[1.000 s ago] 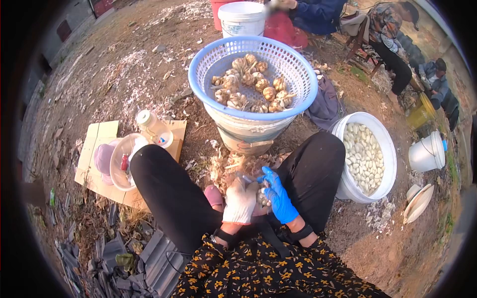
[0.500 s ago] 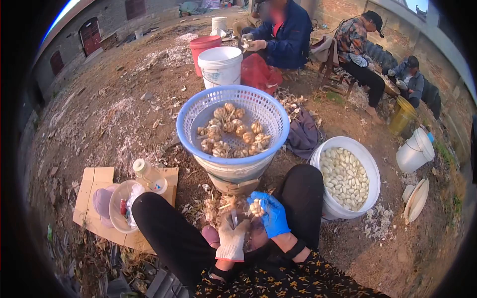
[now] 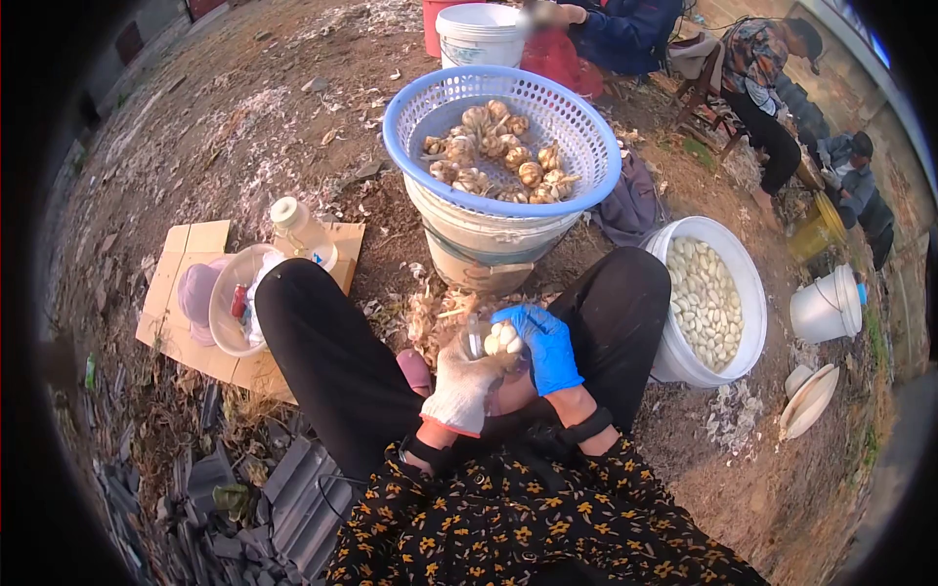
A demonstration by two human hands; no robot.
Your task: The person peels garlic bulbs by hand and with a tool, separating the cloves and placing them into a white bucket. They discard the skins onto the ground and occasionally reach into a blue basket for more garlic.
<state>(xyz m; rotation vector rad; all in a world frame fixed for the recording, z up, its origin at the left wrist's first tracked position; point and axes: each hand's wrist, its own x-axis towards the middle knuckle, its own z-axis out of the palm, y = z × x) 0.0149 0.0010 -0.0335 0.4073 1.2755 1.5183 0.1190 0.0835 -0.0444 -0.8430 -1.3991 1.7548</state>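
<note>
My left hand (image 3: 462, 383), in a white knit glove, is closed round a small knife (image 3: 476, 338) whose blade points up and away from me. Right beside the blade, my right hand (image 3: 543, 349) in a blue glove grips a garlic bulb (image 3: 503, 340) with pale, bare cloves showing. Both hands meet between my knees, and the glove hides the knife's handle. Beyond them, a blue perforated basket (image 3: 405, 146) with unpeeled garlic bulbs (image 3: 500, 156) rests on a white bucket (image 3: 469, 234). Peeled cloves (image 3: 702, 303) fill a white bucket (image 3: 752, 337) by my right knee.
Dry husks (image 3: 430, 322) lie below my hands. On cardboard (image 3: 181, 254) at left are a plastic bottle (image 3: 301, 234) and a bowl (image 3: 227, 327). Roof tiles (image 3: 308, 508) are piled lower left. A straw-coloured hat (image 3: 809, 402) lies at right. Several people sit farther back.
The view has tilted down and shifted, so the basket and buckets appear elsewhere in the picture. My two hands have come closer together, bringing the knife blade up against the garlic.
</note>
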